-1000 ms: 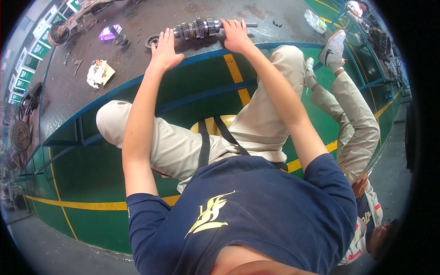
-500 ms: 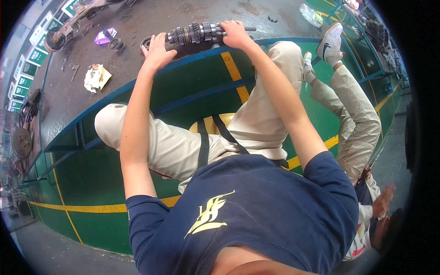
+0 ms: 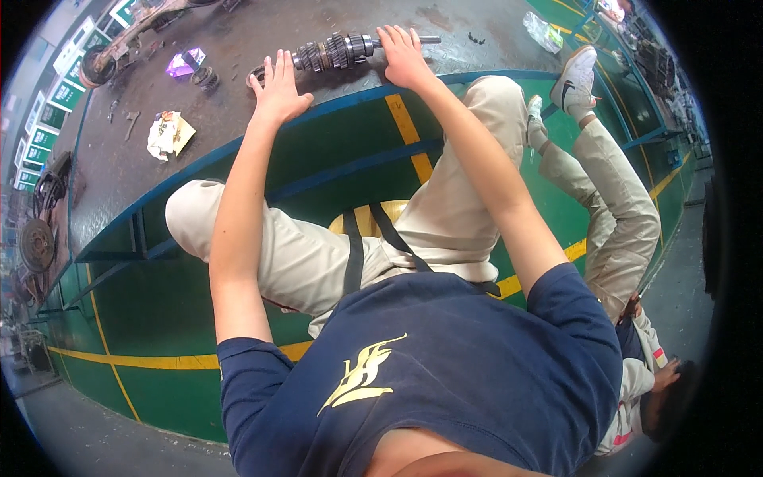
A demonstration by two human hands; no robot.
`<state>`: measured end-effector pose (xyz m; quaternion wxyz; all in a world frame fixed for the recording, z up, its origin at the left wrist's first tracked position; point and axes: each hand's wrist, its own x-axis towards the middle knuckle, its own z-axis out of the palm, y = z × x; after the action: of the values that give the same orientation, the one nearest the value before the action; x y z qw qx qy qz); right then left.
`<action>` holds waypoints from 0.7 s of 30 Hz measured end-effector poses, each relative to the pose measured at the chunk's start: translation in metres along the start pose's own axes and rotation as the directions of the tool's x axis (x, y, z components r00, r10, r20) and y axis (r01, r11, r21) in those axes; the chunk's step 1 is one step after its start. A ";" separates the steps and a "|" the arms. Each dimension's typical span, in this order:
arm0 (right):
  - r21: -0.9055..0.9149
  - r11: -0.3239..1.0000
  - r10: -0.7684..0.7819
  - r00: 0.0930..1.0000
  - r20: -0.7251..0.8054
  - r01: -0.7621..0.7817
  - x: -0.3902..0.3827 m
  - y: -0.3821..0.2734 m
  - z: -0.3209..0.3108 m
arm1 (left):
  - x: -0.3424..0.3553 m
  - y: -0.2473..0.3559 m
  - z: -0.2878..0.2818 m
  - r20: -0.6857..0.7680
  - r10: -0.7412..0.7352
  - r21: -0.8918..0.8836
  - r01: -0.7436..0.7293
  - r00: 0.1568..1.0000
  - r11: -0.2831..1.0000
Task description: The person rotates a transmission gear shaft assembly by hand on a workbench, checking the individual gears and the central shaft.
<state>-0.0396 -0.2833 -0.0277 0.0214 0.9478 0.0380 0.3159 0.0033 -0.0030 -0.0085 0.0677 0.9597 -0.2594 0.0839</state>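
A metal gear shaft lies lengthwise along the table's near edge, with several toothed gears on its middle and a thin bare rod at its right end. My left hand rests at its left end, fingers stretched out flat and thumb apart. Partly hidden by those fingers is a metal ring. Across the shaft just right of the gears lies my right hand, its fingers spread and extended. Both palms face down, and neither hand is wrapped round the shaft.
On the dark metal table are crumpled paper, a purple packet, a small gear and a plastic bag. A blue frame rail edges it. Another person's legs extend at the right.
The fingers of both hands have straightened and spread from a curled hold on the gear shaft. The shaft has shifted slightly. The other person's hand at the right has moved lower.
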 end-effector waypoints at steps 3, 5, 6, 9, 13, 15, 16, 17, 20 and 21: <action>0.088 0.996 0.005 0.996 0.085 -0.012 0.001 0.000 -0.006 | -0.004 0.001 -0.003 0.028 -0.011 -0.015 0.011 1.000 1.000; 0.117 0.993 0.002 0.998 0.071 -0.011 -0.001 0.003 -0.008 | -0.006 0.005 -0.010 0.043 -0.011 -0.005 0.011 0.999 1.000; 0.149 0.989 0.000 0.998 0.056 -0.008 -0.001 0.004 -0.010 | -0.006 0.006 -0.013 0.040 -0.013 -0.006 0.014 0.999 1.000; 0.189 0.981 0.025 0.996 0.084 -0.041 0.000 0.007 -0.014 | -0.006 0.006 -0.019 -0.020 -0.013 -0.064 0.011 1.000 0.998; 0.202 0.979 -0.010 0.998 0.056 -0.001 0.002 0.011 -0.019 | -0.001 0.003 -0.019 0.004 -0.041 -0.081 0.041 0.999 0.996; 0.224 0.974 -0.008 0.987 0.158 -0.028 0.002 0.014 -0.024 | -0.001 0.005 -0.024 0.041 -0.049 -0.087 0.052 0.998 0.995; 0.224 0.974 -0.009 0.987 0.160 -0.028 0.002 0.014 -0.026 | -0.001 0.007 -0.026 0.106 -0.051 -0.091 0.061 0.993 0.994; 0.213 0.976 0.003 0.975 0.223 -0.052 0.002 0.013 -0.027 | -0.002 0.009 -0.029 0.171 -0.053 -0.094 0.070 0.984 0.993; 0.188 0.982 -0.015 0.972 0.236 -0.030 0.002 0.006 -0.028 | -0.006 0.005 -0.017 0.073 -0.038 -0.016 0.039 0.997 0.999; 0.167 0.986 -0.037 0.981 0.190 0.005 0.000 0.007 -0.026 | -0.006 0.006 -0.017 0.074 -0.036 -0.016 0.038 0.997 0.999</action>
<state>-0.0545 -0.2900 -0.0068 -0.0505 0.9720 0.0720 0.2181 -0.0067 -0.0019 0.0072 0.0683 0.9662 -0.2446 0.0451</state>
